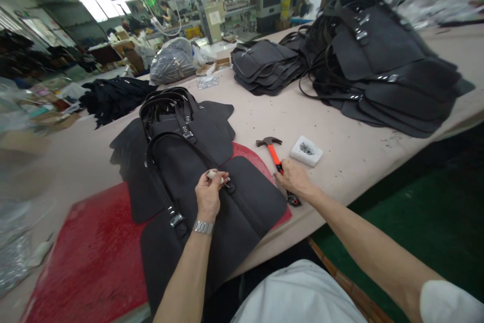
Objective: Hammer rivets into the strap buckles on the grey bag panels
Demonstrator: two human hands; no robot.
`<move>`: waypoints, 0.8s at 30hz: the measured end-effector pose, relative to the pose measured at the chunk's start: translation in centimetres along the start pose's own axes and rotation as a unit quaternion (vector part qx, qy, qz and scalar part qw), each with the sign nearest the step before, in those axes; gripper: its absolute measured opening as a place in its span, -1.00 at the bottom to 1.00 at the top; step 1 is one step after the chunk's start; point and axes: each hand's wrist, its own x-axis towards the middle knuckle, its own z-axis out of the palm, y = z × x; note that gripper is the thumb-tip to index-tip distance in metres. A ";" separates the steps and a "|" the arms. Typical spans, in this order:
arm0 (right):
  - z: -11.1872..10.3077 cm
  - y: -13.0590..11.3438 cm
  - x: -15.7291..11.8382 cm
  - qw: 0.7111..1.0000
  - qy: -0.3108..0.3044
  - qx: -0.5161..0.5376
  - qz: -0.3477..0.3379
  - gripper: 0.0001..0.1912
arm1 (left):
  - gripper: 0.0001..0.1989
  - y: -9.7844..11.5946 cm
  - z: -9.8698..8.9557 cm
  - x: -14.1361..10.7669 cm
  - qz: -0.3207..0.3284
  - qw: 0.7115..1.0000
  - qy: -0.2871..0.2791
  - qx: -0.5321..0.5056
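Here's the flat, dark grey leather-like bag panel (pixel 227 245), spread right under the hands, partly over a glossy red board (pixel 94 242). A looped black strap handle (pixel 160 189) lies across it, and one leg ends in a shiny silver buckle (pixel 176 218) seated on the panel. At the other leg, the left hand (pixel 208 193) works close in: fingers pinched together around a short, off-white, stubby-handled tool (pixel 215 176), its metal tip by a small black tab (pixel 230 187). And the right hand (pixel 295 178)? Fingers wrapped round the grip of a claw hammer with an orange and black handle (pixel 273 154), just off the panel's edge; I can't tell whether it's lifted.

So, how far along? The handle looks laid in place at both ends; the tab by the tool seems the unfinished spot, though whether it's fastened is hidden. Beside the hammer, a white block-like dish (pixel 315 155) holds small dark bits, so supplies appear to remain. Just beyond the panel sits a pile of dark panels with handles (pixel 212 124); farther right, a big black heap of handled pieces (pixel 397 56). Finished or waiting? No telling.
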 end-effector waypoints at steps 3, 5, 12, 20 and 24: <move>0.0 0.2 0.5 0.999 -0.009 0.040 0.021 -0.76 | -0.55 -1.6 -0.7 0.6 0.011 1.000 0.014 -0.002; -0.3 0.4 0.9 0.996 -0.017 0.077 0.035 -0.77 | -0.57 -2.0 -0.9 0.7 0.021 0.999 0.024 -0.001; -1.6 0.5 2.4 0.943 -0.121 0.303 0.068 -0.93 | -0.66 -2.4 -0.3 -0.3 0.104 0.982 0.052 0.146; -7.1 -2.5 0.2 0.896 -0.134 0.423 0.011 -0.72 | -0.83 -2.2 0.1 -1.3 0.249 0.905 -0.051 0.342; -9.4 -4.6 -3.6 0.956 0.029 0.210 -0.202 -0.73 | -0.82 -2.2 0.0 -1.2 0.222 0.922 -0.049 0.312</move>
